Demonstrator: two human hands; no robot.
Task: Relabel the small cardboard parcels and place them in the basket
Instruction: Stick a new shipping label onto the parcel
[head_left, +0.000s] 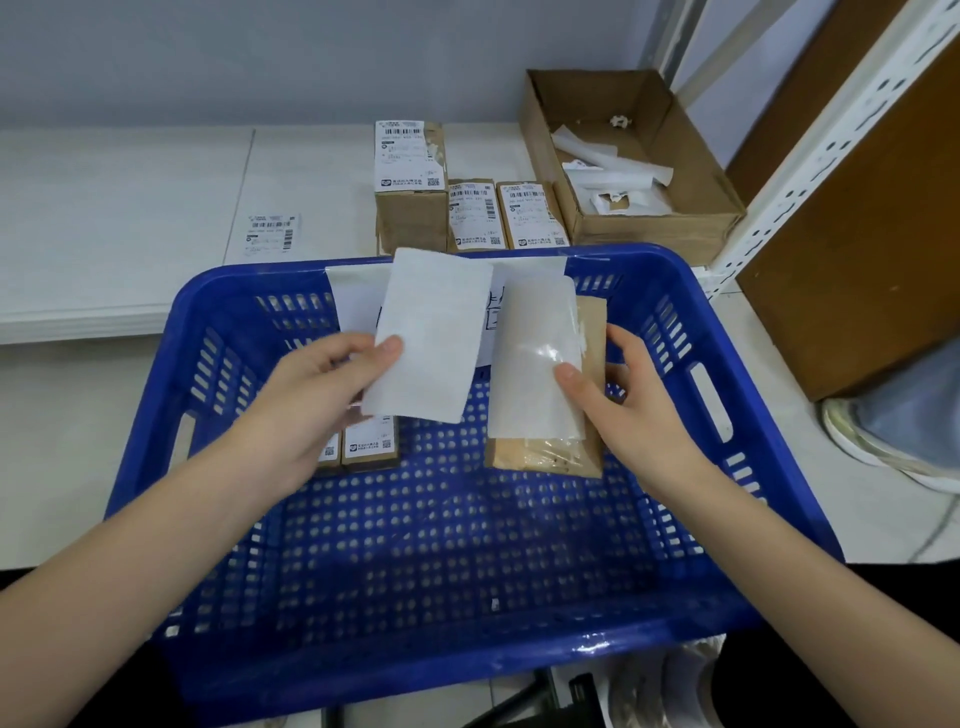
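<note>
Basket (675, 644) rim nearest. Left hand (311, 400) pinched peeled sheet (431, 338); right hand (628, 400) gripped parcel (550, 389), at 3 o'clock of the sheet, long axes both 12–6.

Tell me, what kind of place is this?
Probably a small parcel packing or mailroom corner: labelled parcels wait on a white table, a blue basket collects finished ones, and a cardboard box holds peeled label backings beside metal shelving.
</note>
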